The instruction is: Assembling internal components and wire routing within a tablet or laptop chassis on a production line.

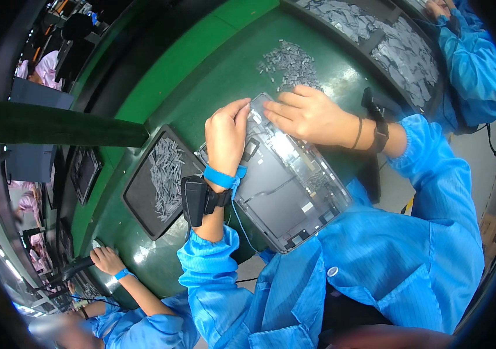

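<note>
An open grey laptop housing (274, 203) with a circuit board and cables inside lies slanted in front of me, its near end close to my body. My left hand (226, 134) is closed at the housing's far corner, thumb and forefinger pressed together on its edge. Just across that corner, my right hand (312, 116) has its fingers bent and drawn together against the inner side. Whatever small piece may sit under the right fingertips is too small to make out. My left wrist wears a blue strap (221, 177) with a cord and a black device (194, 200).
A black tray (134, 195) of thin grey strips stands to the left. Small grey pieces (291, 64) lie heaped beyond my hands on the green table (224, 75). Bins of grey sheets (405, 52) are at the far right. Co-workers' arms show at lower left (143, 296) and upper right (472, 64).
</note>
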Demonstrator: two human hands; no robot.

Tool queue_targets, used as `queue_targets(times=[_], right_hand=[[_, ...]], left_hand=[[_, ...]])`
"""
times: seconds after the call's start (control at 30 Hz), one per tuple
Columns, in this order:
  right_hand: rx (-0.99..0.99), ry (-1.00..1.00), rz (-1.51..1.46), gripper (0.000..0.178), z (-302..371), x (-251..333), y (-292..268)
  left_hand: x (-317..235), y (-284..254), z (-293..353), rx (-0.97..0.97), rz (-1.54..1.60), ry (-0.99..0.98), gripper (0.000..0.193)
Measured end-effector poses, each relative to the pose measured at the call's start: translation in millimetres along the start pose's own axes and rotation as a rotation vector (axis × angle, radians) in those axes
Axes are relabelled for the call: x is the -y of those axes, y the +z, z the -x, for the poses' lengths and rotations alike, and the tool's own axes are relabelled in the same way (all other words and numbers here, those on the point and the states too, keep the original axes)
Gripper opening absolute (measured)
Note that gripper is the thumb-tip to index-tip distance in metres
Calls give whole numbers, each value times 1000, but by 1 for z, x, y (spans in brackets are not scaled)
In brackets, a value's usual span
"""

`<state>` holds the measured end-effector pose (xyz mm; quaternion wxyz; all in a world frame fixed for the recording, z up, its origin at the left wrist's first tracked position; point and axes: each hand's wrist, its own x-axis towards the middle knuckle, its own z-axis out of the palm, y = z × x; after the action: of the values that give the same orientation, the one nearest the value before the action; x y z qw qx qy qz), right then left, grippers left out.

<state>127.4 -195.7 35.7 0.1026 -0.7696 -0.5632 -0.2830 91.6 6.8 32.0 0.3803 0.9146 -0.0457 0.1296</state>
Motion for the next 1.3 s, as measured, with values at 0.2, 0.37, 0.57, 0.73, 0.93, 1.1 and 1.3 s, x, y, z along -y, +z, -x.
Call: queue_targets(times=[0.2, 0.37, 0.57, 0.73, 0.93, 1.1, 1.3], right_hand=[[201, 12, 6, 22, -18, 0, -11], [534, -51, 33, 37, -25, 12, -16], [504, -104, 24, 24, -32, 11, -11], [287, 342, -440, 49, 9, 0, -22], [351, 934, -1179, 70, 35, 42, -49], [325, 641, -987, 85, 47, 56, -43], [379, 697, -1226, 83, 41, 40, -53]], left_hand=[[3, 2, 2, -15, -25, 9, 18], [0, 4, -1, -4, -50, 57, 18], [-5, -15, 12, 65, -59, -25, 25], [-31, -46, 84, -106, 572, -230, 38], [-50, -58, 184, -202, 895, -657, 54], [-61, -70, 164, -3, 1284, -996, 58], [-44, -62, 148, 237, 1077, -883, 27]])
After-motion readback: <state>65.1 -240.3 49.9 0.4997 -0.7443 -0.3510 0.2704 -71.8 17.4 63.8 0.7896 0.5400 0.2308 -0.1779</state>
